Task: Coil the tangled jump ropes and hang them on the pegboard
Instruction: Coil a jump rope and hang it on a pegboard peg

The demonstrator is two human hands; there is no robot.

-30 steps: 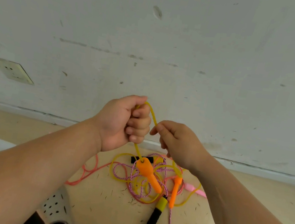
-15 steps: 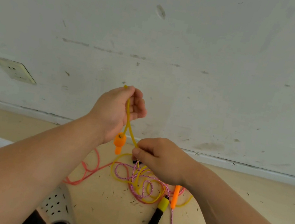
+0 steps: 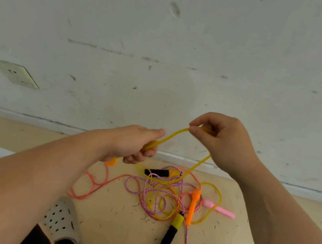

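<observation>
Two forearms reach forward from the lower corners, holding one yellow rope [image 3: 175,133] above the floor [image 3: 120,232]. The left hand [image 3: 133,142] is the lower one. Its back faces up, its fingers are curled under and round the rope, and its thumb lies straight along the top. An orange handle [image 3: 112,161] peeks out beneath its heel. The right hand [image 3: 225,141] sits higher and further right, pinching the rope between thumb tip and forefinger while the other fingers curl loosely behind. Between the hands the rope arches in a short span. Past the right hand it drops into the tangle [image 3: 162,194] lying on the floor near the wall [image 3: 164,69]. That heap mixes yellow loops, a pink speckled cord [image 3: 185,243], a salmon rope [image 3: 92,182], two black foam handles [image 3: 168,238], a second orange handle [image 3: 193,206] and a pink handle [image 3: 218,208]. Grey perforated shoes [image 3: 61,218] show at the bottom edge.
</observation>
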